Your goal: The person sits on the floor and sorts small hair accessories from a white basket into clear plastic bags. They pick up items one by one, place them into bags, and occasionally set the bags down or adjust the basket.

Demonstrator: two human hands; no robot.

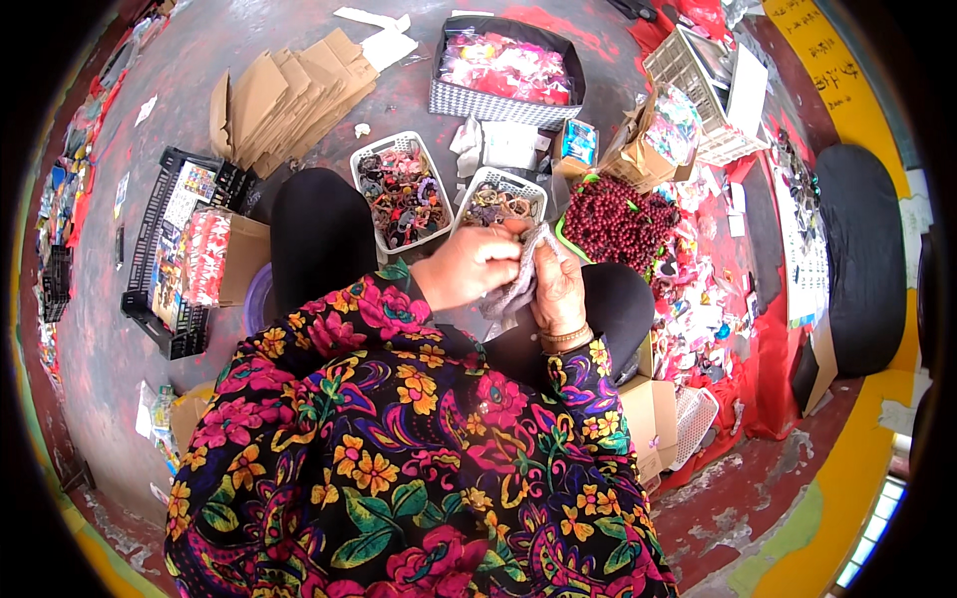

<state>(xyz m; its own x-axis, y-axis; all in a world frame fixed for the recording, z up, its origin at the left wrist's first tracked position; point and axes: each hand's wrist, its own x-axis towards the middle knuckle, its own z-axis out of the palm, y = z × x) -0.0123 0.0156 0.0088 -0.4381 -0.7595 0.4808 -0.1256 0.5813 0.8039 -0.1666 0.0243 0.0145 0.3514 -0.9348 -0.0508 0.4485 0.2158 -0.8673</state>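
Between my knees I hold a bunched, greyish-lilac cloth [516, 291]. My right hand [559, 291], with a bracelet at the wrist, is closed around its right side. My left hand [469, 264] is closed with the fingertips pinched at the cloth's upper left edge; whatever small piece they may grip is hidden. Just beyond my hands stands a small white basket [541, 191] of brownish hair ties. Left of it, a larger white basket [446, 177] holds multicoloured hair ties. A heap of dark red beads [618, 224] lies in a green-rimmed container to the right.
Flattened cardboard boxes [289, 100] lean at the far left. A patterned bin [478, 104] of pink packets stands ahead. At left is a black crate [140, 299]; a cream crate [733, 148] sits far right. Small goods [698, 309] cover red sheeting at right.
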